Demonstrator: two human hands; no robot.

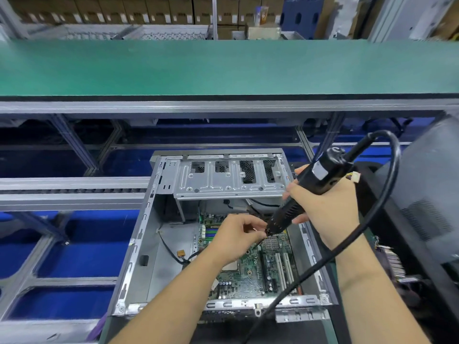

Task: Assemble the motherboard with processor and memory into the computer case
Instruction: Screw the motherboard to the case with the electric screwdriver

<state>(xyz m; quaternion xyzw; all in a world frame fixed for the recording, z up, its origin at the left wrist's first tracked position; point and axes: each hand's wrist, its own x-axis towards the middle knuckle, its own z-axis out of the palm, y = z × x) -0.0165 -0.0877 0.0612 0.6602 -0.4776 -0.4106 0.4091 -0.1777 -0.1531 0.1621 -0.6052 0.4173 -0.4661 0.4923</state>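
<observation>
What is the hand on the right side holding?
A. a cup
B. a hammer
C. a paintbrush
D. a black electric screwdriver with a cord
D: the right hand grips a black electric screwdriver with a black cord looping from its top end, its tip angled down at the motherboard inside the computer case, where the left hand meets the tip.
</observation>
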